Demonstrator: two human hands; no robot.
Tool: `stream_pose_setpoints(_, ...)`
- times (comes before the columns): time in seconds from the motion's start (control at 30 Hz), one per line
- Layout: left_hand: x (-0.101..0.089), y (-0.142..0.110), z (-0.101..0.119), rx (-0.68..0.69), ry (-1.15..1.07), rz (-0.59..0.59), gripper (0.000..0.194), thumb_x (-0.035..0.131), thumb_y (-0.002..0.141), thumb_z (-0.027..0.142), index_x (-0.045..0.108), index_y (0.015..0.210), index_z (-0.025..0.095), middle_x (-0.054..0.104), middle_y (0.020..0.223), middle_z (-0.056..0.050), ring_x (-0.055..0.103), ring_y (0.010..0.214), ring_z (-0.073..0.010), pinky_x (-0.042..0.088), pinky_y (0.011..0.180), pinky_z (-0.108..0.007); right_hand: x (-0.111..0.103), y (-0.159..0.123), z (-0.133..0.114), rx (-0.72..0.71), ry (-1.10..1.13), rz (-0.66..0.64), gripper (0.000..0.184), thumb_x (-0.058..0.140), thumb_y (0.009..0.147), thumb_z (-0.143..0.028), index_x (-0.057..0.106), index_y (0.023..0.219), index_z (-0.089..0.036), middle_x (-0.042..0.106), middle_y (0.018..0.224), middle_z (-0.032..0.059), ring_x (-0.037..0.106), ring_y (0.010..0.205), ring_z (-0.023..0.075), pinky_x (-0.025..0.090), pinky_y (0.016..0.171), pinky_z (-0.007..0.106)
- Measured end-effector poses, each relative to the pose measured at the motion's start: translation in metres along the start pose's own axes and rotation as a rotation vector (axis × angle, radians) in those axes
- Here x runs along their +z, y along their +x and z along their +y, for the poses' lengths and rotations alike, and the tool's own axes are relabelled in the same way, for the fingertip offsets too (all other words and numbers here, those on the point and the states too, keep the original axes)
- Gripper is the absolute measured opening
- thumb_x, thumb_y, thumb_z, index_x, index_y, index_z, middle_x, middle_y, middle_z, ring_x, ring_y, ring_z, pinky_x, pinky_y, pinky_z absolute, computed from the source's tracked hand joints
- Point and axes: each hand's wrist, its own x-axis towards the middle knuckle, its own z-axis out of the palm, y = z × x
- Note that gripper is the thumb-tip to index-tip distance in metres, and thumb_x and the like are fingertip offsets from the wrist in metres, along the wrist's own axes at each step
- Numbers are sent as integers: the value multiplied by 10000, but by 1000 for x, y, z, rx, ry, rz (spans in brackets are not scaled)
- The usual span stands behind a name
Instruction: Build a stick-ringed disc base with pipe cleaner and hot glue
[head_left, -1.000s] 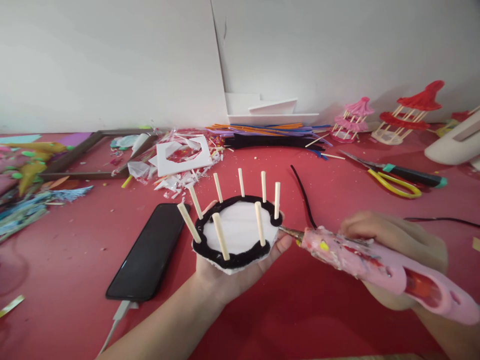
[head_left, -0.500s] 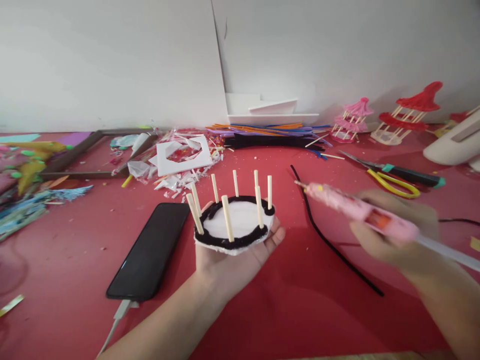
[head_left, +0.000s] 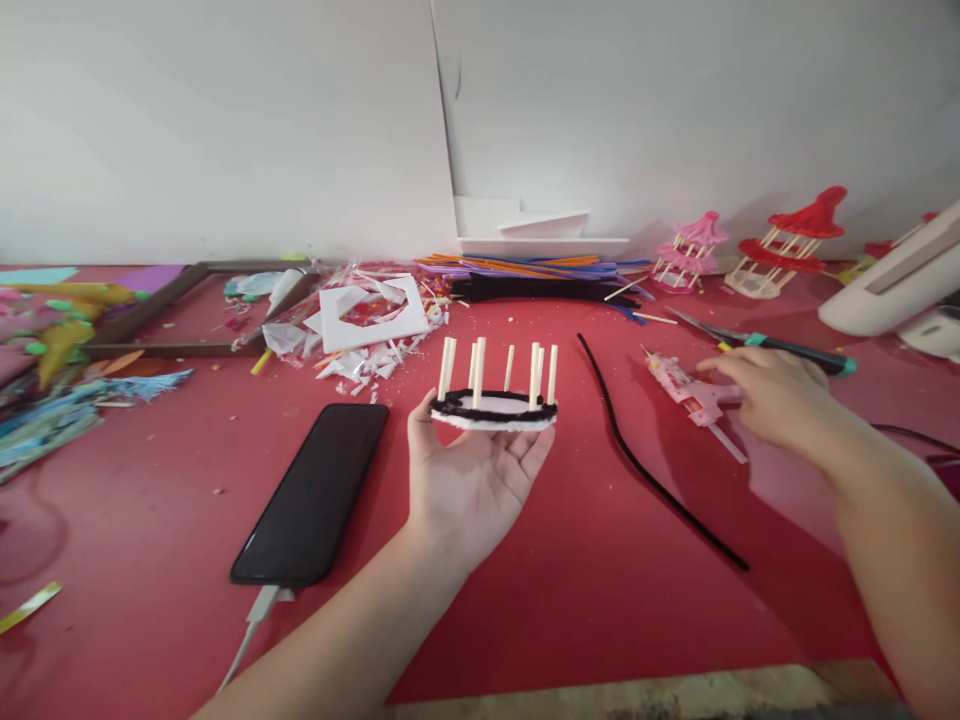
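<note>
Pegged disc (head_left: pixel 493 416) left of black strip (head_left: pixel 636 461), cradled by curled left hand (head_left: pixel 472 490). Right of strip: glue gun (head_left: pixel 691 391), right hand (head_left: pixel 784 395) at it, hold unclear. Likely step: gun set-down; next calls for clean release.

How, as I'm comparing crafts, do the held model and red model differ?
The held model is trimmed black, the red model red. The red model has a pointed roof; the held model has none. The held model rests on the left hand, the red model on the table. Both have pale sticks.
</note>
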Motion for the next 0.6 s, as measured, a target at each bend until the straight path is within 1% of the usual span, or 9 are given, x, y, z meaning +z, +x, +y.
stream_pose_setpoints(0.1,1,2,-2,0,26,29,519,580,790,564,662,1007,100,709,957,-134,711,927,-248,552,937,-344,-7,5,-28,4,8,133,389,469,780,-31,683,1071,-174,703,1102,164,607,1023,328,388,854,448)
stream_pose_setpoints(0.17,1,2,-3,37,64,45,487,586,792,564,672,961,116,707,912,-109,708,902,-228,540,944,-330,-8,8,-56,-12,21,150,246,528,851,-174,684,1042,-172,720,1001,145,616,954,324,387,830,454)
stream_pose_setpoints(0.2,1,2,-4,70,83,41,467,588,790,563,677,937,128,708,905,-99,705,909,-223,534,948,-323,-8,9,-70,-34,28,147,229,547,856,-220,688,1030,-171,724,978,134,614,950,323,387,837,460)
stream_pose_setpoints(0.27,2,1,-5,157,130,13,423,584,791,557,688,898,161,720,914,-79,696,962,-219,525,942,-299,-9,5,-95,-86,59,152,244,546,867,-260,686,1043,-166,716,1024,129,596,998,336,385,863,487)
stream_pose_setpoints(0.33,3,0,-6,271,210,-19,378,587,779,549,698,858,197,734,900,-54,686,1006,-216,527,908,-279,-13,-4,-111,-91,219,221,286,542,899,-339,664,1089,-163,698,1071,132,579,1045,338,396,894,505)
stream_pose_setpoints(0.4,2,0,-6,394,336,-52,365,602,745,557,709,827,218,742,848,-36,683,1017,-239,539,874,-305,-20,-14,-120,-87,542,237,453,567,905,-467,582,1255,-179,676,1136,122,584,1074,306,426,929,483)
stream_pose_setpoints(0.47,-2,3,-6,478,490,-124,400,603,726,578,723,839,214,749,825,-43,679,1038,-290,545,873,-368,-29,-20,-124,-95,835,165,562,554,914,-539,487,1385,-240,666,1167,90,595,1102,268,439,966,454)
stream_pose_setpoints(0.53,-10,8,-6,498,666,-218,451,572,767,594,734,900,194,760,875,-71,657,1100,-338,532,915,-434,-38,-20,-124,-85,952,100,478,534,933,-546,541,1342,-300,675,1148,57,606,1104,245,427,993,438)
stream_pose_setpoints(0.6,-19,14,-4,511,885,-231,470,512,833,580,738,944,182,764,963,-97,614,1181,-347,491,989,-462,-43,-14,-122,-63,955,56,351,542,936,-535,652,1170,-299,692,1102,43,619,1069,232,431,977,415)
